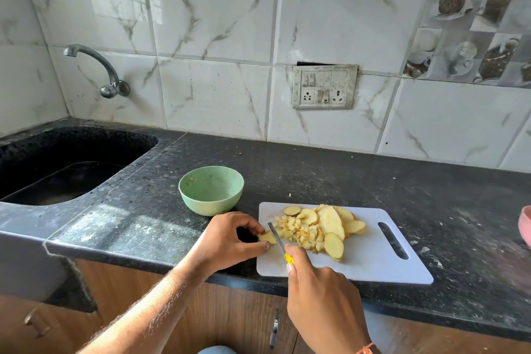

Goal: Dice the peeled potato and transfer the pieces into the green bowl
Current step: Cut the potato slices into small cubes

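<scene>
Now cutting. Left hand [230, 238] pinches potato slice [266, 237] at left edge of white board [373, 261]. Right hand [321, 290] grips knife [276, 236], blade beside slice. Keep fingertips back, cut straight down, small bits. Diced pile [301, 233] and more slices [333, 224] wait mid-board. Green bowl [211, 190] near, behind board, nearly empty.

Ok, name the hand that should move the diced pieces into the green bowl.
Left. The left hand sits nearest the green bowl and only pinches a potato slice, while the right hand grips the knife.
</scene>
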`<state>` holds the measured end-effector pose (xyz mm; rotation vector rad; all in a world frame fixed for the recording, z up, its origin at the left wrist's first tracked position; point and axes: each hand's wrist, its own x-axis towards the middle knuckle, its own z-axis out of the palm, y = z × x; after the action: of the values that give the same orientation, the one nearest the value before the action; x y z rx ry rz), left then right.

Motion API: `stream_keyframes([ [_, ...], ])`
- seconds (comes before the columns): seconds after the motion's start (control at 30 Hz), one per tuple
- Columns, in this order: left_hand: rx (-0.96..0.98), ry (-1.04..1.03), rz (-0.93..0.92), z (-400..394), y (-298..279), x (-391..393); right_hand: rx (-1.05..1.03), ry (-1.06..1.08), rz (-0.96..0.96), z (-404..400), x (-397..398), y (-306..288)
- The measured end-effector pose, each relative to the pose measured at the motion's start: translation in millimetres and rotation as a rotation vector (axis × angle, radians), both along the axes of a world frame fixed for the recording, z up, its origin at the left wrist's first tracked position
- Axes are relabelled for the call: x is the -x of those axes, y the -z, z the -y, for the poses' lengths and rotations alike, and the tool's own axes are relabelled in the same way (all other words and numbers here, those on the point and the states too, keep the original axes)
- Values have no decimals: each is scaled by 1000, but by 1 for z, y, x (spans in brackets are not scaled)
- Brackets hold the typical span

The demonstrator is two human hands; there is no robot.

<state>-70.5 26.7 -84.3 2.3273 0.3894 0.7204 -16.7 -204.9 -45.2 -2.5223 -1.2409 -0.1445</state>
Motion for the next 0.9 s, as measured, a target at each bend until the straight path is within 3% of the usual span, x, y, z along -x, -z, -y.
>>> stream_keyframes([
  [0.9,-5,24,-23,-5,2,-2,82,-107,133,-19,-10,7],
])
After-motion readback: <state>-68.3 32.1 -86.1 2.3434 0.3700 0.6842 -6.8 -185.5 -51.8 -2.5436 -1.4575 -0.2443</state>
